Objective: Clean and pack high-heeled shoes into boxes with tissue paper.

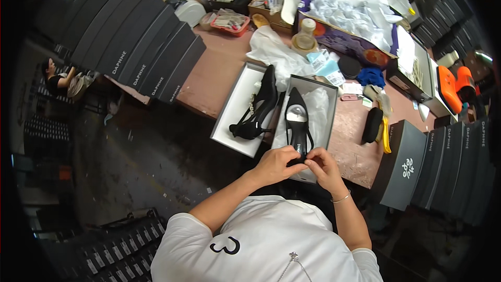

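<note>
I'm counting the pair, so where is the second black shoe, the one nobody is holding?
The second black shoe lies on the white box lid, left of the open shoebox holding the shoe both hands grip.

Two black high-heeled shoes are on the table: one shoe (pixel 298 122) lies in the open box (pixel 330 110), the other shoe (pixel 259 105) stands in the box lid (pixel 230 110) to its left. Two hands are on the near shoe, a left hand (pixel 275 165) and a right hand (pixel 323 167). About seven dark closed boxes (pixel 136 47) are stacked at far left. One roll of tape (pixel 304 42) lies far. One orange tool (pixel 455 87) is at right.
</note>
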{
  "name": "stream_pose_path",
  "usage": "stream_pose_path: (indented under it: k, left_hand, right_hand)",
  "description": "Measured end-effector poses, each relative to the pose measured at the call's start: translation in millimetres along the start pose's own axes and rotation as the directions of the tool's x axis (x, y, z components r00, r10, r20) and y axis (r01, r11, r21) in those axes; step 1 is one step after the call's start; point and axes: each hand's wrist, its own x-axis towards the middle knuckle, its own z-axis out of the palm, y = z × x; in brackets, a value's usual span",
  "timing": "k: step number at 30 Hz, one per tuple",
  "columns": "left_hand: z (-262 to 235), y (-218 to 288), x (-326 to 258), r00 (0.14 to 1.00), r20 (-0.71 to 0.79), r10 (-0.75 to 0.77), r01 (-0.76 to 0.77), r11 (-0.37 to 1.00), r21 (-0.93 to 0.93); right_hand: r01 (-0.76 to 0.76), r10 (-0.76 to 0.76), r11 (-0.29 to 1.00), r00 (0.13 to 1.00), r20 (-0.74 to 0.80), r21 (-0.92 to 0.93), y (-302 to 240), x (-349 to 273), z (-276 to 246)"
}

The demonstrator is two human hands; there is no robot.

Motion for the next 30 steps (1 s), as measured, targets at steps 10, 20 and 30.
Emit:
stream_pose_path:
  k: [10, 20, 30]
  left_hand:
    - [-6.3, -17.0, -18.5, 0.999, -0.031, 0.012, -0.014, 0.998, -0.068]
    - [-86.1, -103.3, -48.6, 0.863, -0.448, -0.235, 0.395, 0.866, 0.307]
    - [-128.1, -116.2, -26.4, 0.924, -0.046, -0.381, 0.273, 0.737, -0.618]
  right_hand:
    - [-0.155, 0.151, 0.986, 0.987, 0.061, 0.068, 0.7, 10.6, -26.1]
    - [0.22, -0.09, 0.699, 0.971, 0.221, -0.681, -103.9, 80.6, 3.5]
    - [0.667, 0.067, 0.385, 0.67, 0.74, -0.638, -36.4, 199.5, 101.5]
